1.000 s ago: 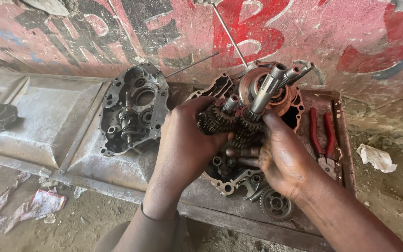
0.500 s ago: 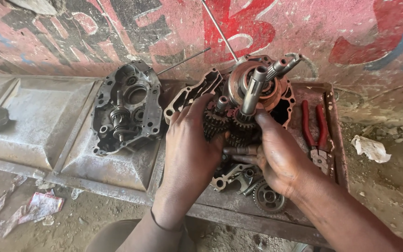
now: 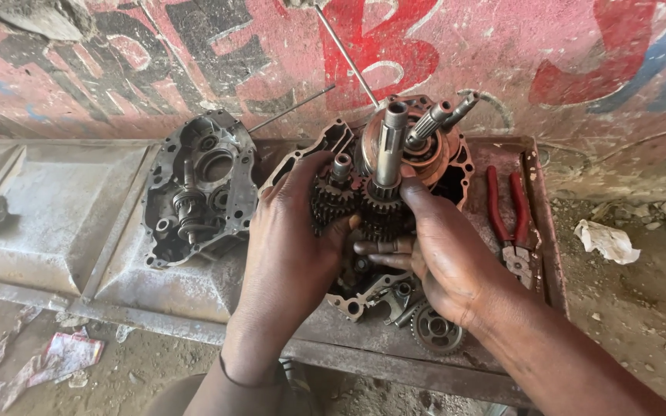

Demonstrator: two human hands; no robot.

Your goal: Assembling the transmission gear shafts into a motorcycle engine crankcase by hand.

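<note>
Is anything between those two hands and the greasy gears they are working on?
Nothing visible. The left hand is wrapped directly on the left gear cluster, and the right hand presses its thumb against the gears at the foot of the upright shaft. Both sit over the open engine case half, with no tool or rag between.

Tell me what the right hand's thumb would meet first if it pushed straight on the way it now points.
The right hand has its thumb aimed up-left. It already seems to touch the gear cluster on the upright shaft, so that comes first, though depth is unclear.
</note>
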